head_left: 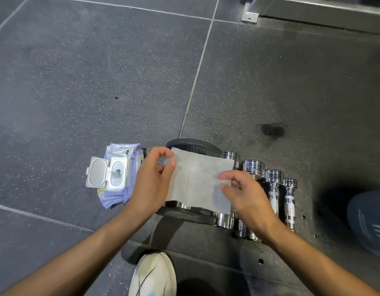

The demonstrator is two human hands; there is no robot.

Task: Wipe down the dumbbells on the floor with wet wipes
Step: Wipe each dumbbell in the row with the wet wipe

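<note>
spreading a wet wipe (197, 182) flat over the dumbbells (273, 189) on the floor (99, 82).
each grip pinches a side edge, left hand (152, 180) and right hand (246, 195); the bars run away from the person, nearer the right hand, some apparently hidden under the sheet.

Both bare forearms stretched forward and down, left hand (151, 180) pinching a wet wipe (197, 182) at its upper left corner, right hand (246, 195) pinching its right edge
</note>
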